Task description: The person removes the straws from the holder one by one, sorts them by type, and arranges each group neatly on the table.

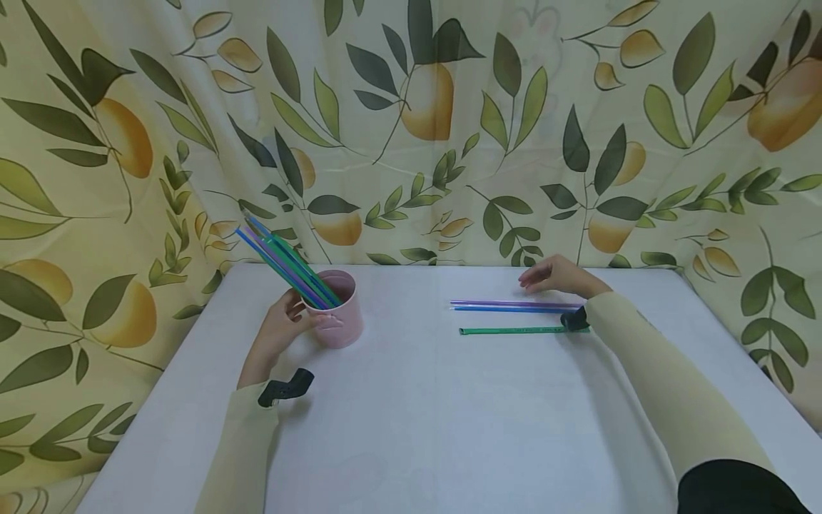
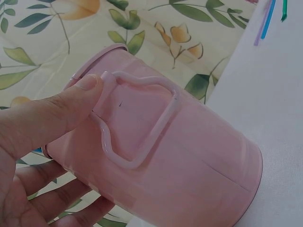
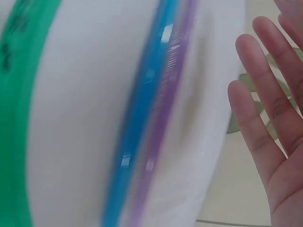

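My left hand [image 1: 275, 332] holds a small pink metal bucket [image 1: 342, 323] by its side near the rim. In the left wrist view the thumb presses at the bucket's wire handle [image 2: 163, 116], with the other fingers around the wall. Several blue, green and purple straws [image 1: 282, 258] stand in the bucket, leaning left. At the right, my right hand [image 1: 557, 277] hovers with nothing in it, just behind a purple straw [image 1: 507, 303] and a blue straw [image 1: 507, 309] lying side by side. A green straw [image 1: 514, 330] lies nearer, apart from them. Its fingers show loosely extended in the right wrist view.
A white table [image 1: 398, 414] lies under everything, its far edge against a curtain [image 1: 411, 200] printed with leaves and yellow fruit. My right forearm [image 1: 668, 378] crosses over the right ends of the loose straws.
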Motion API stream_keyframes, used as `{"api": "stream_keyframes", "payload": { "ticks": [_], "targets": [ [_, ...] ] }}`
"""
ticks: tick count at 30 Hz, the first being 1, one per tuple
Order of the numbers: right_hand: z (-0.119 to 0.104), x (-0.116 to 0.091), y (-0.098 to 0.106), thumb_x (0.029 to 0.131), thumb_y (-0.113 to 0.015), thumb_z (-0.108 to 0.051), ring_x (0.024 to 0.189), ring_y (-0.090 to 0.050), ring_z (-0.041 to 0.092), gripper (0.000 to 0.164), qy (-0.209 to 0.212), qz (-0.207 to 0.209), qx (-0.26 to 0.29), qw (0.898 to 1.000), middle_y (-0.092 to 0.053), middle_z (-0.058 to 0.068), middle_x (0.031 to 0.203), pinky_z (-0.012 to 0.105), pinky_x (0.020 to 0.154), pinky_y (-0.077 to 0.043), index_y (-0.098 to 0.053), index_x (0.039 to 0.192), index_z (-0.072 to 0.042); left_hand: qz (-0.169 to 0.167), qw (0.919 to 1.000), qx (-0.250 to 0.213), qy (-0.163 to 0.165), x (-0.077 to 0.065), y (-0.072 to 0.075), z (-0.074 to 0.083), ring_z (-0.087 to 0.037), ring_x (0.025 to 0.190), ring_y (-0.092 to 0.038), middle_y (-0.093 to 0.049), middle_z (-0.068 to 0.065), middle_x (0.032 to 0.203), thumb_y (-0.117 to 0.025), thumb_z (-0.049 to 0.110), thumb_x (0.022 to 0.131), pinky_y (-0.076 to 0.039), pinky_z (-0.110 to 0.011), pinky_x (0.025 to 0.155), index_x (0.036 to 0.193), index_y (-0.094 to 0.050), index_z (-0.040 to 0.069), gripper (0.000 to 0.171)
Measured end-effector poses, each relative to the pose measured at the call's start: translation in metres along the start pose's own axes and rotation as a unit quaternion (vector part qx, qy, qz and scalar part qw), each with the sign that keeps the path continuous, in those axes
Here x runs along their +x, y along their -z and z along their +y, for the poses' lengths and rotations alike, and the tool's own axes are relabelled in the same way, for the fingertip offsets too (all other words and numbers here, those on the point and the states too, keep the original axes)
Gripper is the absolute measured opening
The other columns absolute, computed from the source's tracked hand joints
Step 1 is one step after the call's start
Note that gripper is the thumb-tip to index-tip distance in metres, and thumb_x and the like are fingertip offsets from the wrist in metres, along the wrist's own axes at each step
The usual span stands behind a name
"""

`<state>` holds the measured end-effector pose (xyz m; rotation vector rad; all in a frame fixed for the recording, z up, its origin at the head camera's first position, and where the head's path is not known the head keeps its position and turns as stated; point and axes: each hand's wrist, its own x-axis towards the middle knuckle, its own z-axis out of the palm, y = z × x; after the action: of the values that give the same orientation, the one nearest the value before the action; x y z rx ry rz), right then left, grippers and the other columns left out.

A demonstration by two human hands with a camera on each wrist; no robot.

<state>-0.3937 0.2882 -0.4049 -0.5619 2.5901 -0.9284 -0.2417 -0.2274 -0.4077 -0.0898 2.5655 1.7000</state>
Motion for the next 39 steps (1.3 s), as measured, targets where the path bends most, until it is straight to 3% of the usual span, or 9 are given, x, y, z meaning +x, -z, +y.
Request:
{"api": "stream_keyframes", "payload": {
  "ticks": [7,15,21,30,35,39],
  "targets": [
    [-0.025,0.005,0.008,0.083,-0.070,-0.010,0.099,-0.067,0.026,0.034,0.012,0.010,-0.008,1.000,-0.068,0.020,0.111,0.048,0.096,-0.050,-0.065,0.114,0.004,0.001,1.0000,0.004,0.004,0.000,0.000,-0.001,-0.032,0.143,-0.024,-0.024,-0.011,0.156,-0.071,0.036,0.083,-0.026,-0.047,0.117,0.148,-0.022,0.012,0.085],
    [-0.054,0.015,0.019,0.080,-0.074,-0.018,0.092,-0.069,0.022,0.031,0.030,0.027,-0.028,0.999,-0.070,0.017,0.105,0.042,0.090,-0.055,-0.070,0.107,-0.003,-0.003,0.9999,0.012,0.005,0.003,0.004,-0.002,-0.033,0.143,-0.023,-0.024,-0.012,0.156,-0.070,0.035,0.083,-0.026,-0.048,0.117,0.149,-0.022,0.011,0.085],
    [-0.079,0.025,0.024,0.082,-0.072,-0.013,0.092,-0.068,0.023,0.027,0.037,0.031,-0.029,0.998,-0.070,0.017,0.105,0.044,0.091,-0.054,-0.070,0.106,-0.002,-0.004,1.0000,0.000,0.008,0.002,0.004,-0.002,-0.033,0.144,-0.022,-0.022,-0.012,0.156,-0.071,0.033,0.083,-0.025,-0.048,0.117,0.149,-0.021,0.012,0.085],
    [-0.123,0.038,0.015,0.082,-0.071,-0.010,0.092,-0.068,0.022,0.026,0.054,0.011,-0.005,0.998,-0.067,0.020,0.110,0.041,0.090,-0.055,-0.069,0.107,-0.002,-0.006,1.0000,0.007,-0.002,0.000,0.003,-0.001,-0.033,0.143,-0.023,-0.024,-0.013,0.156,-0.071,0.034,0.083,-0.026,-0.048,0.117,0.149,-0.021,0.010,0.086],
    [-0.147,0.047,0.008,0.082,-0.072,-0.012,0.092,-0.069,0.021,0.027,0.081,-0.001,-0.028,0.996,-0.069,0.017,0.107,0.042,0.092,-0.054,-0.069,0.107,-0.002,-0.010,0.9999,0.004,-0.003,0.002,0.003,-0.001,-0.034,0.143,-0.023,-0.023,-0.013,0.156,-0.070,0.033,0.084,-0.025,-0.048,0.117,0.149,-0.021,0.010,0.084],
    [-0.167,0.054,0.001,0.083,-0.070,-0.012,0.092,-0.069,0.021,0.028,0.103,-0.005,-0.038,0.994,-0.070,0.016,0.105,0.041,0.092,-0.054,-0.068,0.109,-0.001,-0.011,0.9999,-0.006,-0.003,-0.004,0.002,0.008,-0.035,0.143,-0.023,-0.024,-0.014,0.155,-0.071,0.030,0.084,-0.025,-0.048,0.117,0.148,-0.023,0.008,0.083]
  ]
}}
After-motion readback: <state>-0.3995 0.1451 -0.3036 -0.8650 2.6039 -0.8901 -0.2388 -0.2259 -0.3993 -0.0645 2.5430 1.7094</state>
